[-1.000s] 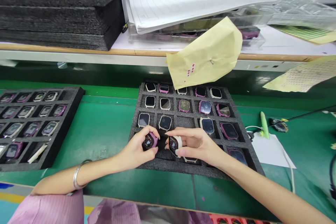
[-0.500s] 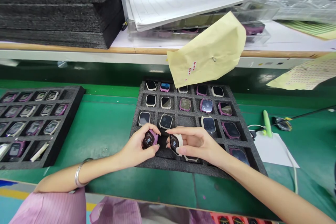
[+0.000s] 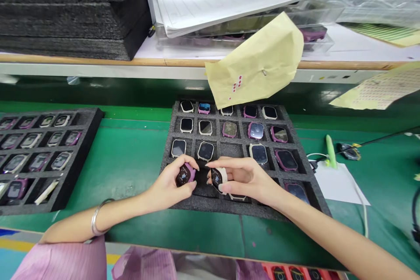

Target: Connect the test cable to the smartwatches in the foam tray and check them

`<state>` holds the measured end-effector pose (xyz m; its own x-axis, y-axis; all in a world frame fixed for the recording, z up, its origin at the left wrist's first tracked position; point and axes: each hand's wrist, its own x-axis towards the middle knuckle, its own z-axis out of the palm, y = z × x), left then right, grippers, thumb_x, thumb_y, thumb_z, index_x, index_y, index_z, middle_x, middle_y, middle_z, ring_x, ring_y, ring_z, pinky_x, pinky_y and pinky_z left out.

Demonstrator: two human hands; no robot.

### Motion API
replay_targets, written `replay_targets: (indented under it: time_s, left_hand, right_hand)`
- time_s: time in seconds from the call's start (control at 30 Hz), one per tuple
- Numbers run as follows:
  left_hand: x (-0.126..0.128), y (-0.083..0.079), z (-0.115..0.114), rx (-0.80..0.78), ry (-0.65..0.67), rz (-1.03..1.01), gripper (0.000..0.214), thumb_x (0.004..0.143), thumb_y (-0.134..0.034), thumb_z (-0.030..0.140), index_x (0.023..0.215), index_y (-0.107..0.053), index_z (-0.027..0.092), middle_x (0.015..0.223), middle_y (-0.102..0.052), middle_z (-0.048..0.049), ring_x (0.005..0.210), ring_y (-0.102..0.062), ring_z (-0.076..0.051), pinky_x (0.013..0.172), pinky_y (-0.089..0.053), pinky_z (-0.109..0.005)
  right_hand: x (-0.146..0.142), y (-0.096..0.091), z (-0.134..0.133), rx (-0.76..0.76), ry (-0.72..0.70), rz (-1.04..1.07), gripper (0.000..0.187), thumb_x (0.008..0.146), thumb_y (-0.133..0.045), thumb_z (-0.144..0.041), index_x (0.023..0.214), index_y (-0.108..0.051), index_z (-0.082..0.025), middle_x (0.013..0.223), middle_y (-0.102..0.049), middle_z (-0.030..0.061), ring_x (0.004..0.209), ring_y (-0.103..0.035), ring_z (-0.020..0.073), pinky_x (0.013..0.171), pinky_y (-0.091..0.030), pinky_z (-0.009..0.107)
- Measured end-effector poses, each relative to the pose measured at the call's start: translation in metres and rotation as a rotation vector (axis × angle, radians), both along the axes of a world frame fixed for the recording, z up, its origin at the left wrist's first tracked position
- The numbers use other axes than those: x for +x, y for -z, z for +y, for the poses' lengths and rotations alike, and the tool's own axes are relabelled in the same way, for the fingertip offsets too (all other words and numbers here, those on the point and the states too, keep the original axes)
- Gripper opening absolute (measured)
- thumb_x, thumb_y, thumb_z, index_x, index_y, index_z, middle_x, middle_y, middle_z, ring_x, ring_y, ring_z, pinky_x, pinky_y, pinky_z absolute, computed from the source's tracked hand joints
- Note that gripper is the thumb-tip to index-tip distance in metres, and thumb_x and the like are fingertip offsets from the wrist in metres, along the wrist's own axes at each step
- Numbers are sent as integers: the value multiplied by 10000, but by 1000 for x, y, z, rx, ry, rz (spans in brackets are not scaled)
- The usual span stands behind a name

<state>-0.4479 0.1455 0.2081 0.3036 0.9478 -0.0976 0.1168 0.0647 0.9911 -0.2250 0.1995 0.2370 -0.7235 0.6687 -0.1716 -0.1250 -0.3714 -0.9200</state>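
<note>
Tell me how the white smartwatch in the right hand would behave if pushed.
The white smartwatch probably feels stiff, showing no bend in the right hand. Its smooth-looking screen could be slippery. With its squared outline, it would likely slide rather than roll.

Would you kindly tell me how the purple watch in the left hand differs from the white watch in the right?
The purple watch has a purple case, while the white watch has an off-white one. The purple watch is gripped in the left hand, the white watch in the right hand. Both have dark screens with light markings, too small to read.
</note>
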Motion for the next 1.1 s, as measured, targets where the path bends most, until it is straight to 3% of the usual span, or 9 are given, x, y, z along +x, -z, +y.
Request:
replay_targets:
  time_s: [0.4,0.9,1.1]
  left_hand:
    - [1,-1,0,12,-18,0,240,775,-558,96,973,-481,207,748,-440,62,593,-419,-84,567,-358,-209]
    - [1,-3,1,53,-28,47,268,751,-549,75,985,-509,198,756,-466,49,648,-449,-102,607,-365,-216]
    - [0,-2,0,29,-10,43,252,760,-548,79,976,-502,199,733,-445,56,592,-418,-90,570,-345,-215]
  right_hand:
    - [0,-1,0,-49,-5,-34,388,732,-807,-159,1110,-716,-162,897,-698,46,725,-635,138,636,-530,238]
    - [3,-1,1,7,-16,-52,382,759,-794,-194,1128,-698,-165,890,-689,44,690,-621,134,630,-509,252]
    - [4,-2,1,12,-27,-64,375,773,-788,-206,1133,-692,-170,933,-701,61,809,-660,177,694,-527,278]
